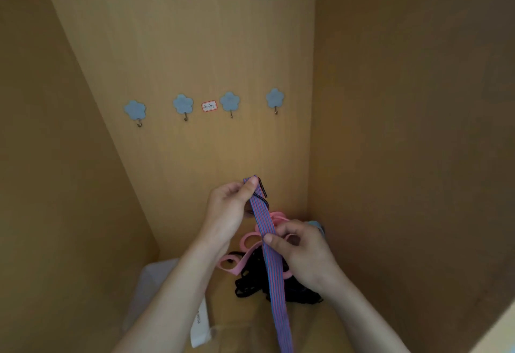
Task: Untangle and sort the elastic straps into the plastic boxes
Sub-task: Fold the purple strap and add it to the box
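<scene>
A blue-and-red striped elastic strap [263, 217] runs taut between my two hands and hangs on down to the bottom edge of the view. My left hand [231, 213] pinches its upper end, where the strap folds over. My right hand [298, 252] pinches the strap lower down between thumb and fingers. Below the hands lies a tangle of pink straps [250, 238] and black straps [250, 285] on the wooden shelf floor. A clear plastic box [156, 283] sits at the lower left, partly hidden by my left forearm.
Wooden cabinet walls close in at left, back and right. Several blue flower-shaped hooks [183, 103] and a small red-edged label [209, 106] are on the back wall. A white label strip [199, 324] lies beside the box. A light-blue item [316, 224] peeks from behind my right hand.
</scene>
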Demonstrator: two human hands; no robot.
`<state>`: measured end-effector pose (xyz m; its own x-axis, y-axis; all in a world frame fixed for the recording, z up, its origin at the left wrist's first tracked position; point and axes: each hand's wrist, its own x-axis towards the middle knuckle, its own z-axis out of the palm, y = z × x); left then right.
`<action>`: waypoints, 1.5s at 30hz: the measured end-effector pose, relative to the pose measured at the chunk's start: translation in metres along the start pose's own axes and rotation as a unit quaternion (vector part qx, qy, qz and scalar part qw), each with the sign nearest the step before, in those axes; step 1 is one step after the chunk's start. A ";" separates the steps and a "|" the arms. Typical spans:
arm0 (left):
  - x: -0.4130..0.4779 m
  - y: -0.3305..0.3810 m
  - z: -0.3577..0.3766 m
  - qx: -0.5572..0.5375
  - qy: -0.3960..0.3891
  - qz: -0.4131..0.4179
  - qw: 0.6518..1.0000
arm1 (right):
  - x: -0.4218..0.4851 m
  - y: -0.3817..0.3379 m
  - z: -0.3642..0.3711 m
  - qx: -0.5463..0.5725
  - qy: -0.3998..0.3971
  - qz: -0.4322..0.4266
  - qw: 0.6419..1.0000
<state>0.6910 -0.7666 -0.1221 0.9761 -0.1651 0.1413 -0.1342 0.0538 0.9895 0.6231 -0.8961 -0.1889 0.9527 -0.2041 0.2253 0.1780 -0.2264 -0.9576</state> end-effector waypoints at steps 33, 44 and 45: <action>0.000 -0.022 -0.010 0.083 0.000 0.123 0.989 | 0.004 -0.031 -0.016 0.234 -0.096 0.118 0.960; -0.010 -0.023 -0.007 0.036 -0.172 0.048 0.983 | 0.012 -0.039 -0.019 0.179 -0.016 0.076 0.981; -0.010 -0.023 -0.007 0.035 -0.179 0.037 0.983 | 0.013 -0.038 -0.019 0.170 -0.010 0.078 0.982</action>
<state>0.6856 -0.7589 -0.1465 0.8426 -0.4990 0.2028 -0.2265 0.0133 0.9739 0.6243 -0.9081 -0.1465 0.9790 -0.1909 0.0712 0.0984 0.1373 -0.9856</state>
